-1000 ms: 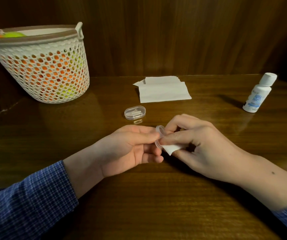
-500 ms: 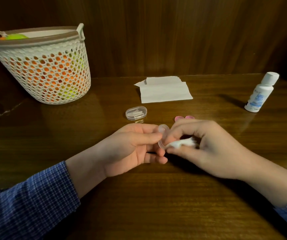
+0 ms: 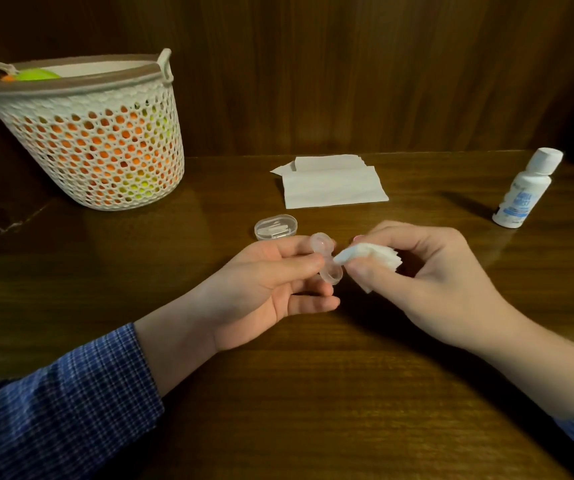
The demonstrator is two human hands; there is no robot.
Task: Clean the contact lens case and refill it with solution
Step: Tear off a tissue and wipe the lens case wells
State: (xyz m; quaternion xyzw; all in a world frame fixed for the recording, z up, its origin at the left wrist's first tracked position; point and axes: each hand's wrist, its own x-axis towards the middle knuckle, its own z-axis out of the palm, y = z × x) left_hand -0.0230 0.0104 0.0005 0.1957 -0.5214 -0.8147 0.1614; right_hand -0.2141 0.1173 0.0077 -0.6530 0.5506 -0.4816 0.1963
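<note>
Wood is all I see under my arms: the big brown table [image 3: 313, 393] runs from side to side, with a dark wooden wall behind it. Far off on my left stands the white basket [image 3: 95, 143] full of little holes, and orange and green things show through them. Next biggest is the white paper towel [image 3: 330, 183], lying flat near the back of the table, in the middle. Over on my right the white solution bottle [image 3: 524, 192] stands up with its cap on, leaning a bit in my view, well apart from my hands. Just past my left fingers sits a small clear oval box [image 3: 276, 227], flat on the table.

Now my hands. My left hand [image 3: 264, 289] is palm up and pinches the clear lens case [image 3: 327, 259] between my thumb and first finger. The case is up off the table, between my two hands. It has two round cups joined in the middle. Its long way runs away from me and back, tipped a little, so one cup is farther from me and one is closer. The cups face my right hand.

My right hand [image 3: 427, 275] is curled round a small folded bit of tissue [image 3: 368, 256]. The tip of the tissue pokes toward the case and is just beside it; I cannot tell if they touch.
</note>
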